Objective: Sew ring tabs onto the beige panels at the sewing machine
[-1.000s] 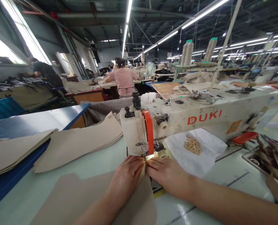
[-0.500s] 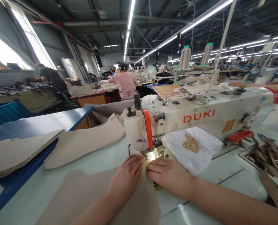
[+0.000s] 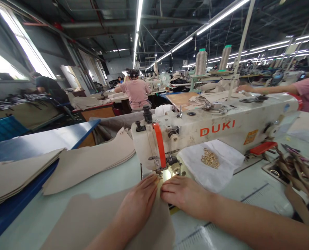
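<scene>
Panel (image 3: 92,217) on tbl (image 3: 118,177), corner pointing fwd to machine (image 3: 185,121); long axis unclear, near end cut off. Our L hand (image 3: 140,198) & R hand (image 3: 184,194) press its edge, fingers together; can't tell if pinching.

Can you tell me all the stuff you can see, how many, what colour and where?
Sewing machine: one up close, off-white with red DUKI letters, ahead of the hands
Fabric piece: one, beige, under the left hand
Fabric stacks: two, beige, left of the machine
Cloth: one, white, beneath the machine's arm
Metal rings: many, gold, on the cloth
Thread cones: two nearby, greyish with green tops, behind the machine
Straps: several, brown, far right
Fan: one, pale green, background
People: at least three, pink or dark clothes, ahead, left and right
Strip lights: several, white, overhead
Left hand: one, bare, on the fabric piece
Right hand: one, bare, at its right edge
</scene>
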{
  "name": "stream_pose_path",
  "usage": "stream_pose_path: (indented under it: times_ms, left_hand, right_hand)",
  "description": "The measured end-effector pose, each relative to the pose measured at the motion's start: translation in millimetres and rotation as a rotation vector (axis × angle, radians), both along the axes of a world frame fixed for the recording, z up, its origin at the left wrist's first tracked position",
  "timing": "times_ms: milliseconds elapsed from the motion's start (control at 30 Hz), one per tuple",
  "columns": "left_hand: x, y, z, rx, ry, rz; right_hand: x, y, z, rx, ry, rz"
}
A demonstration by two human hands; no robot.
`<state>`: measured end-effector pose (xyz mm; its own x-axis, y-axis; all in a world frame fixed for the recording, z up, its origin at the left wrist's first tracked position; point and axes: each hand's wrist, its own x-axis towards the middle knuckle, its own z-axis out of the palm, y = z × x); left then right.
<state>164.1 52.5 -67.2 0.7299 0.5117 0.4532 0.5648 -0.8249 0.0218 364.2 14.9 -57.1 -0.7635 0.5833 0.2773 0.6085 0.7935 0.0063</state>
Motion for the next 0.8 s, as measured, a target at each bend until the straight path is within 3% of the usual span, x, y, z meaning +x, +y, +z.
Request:
stream_pose_path:
  times_ms: [800]
  left_hand:
    - [1.6, 8.9, -0.9, 0.029, -0.002, 0.048]
  right_hand:
    - [-0.5, 6.3, 2.1, -0.025, 0.025, -0.028]
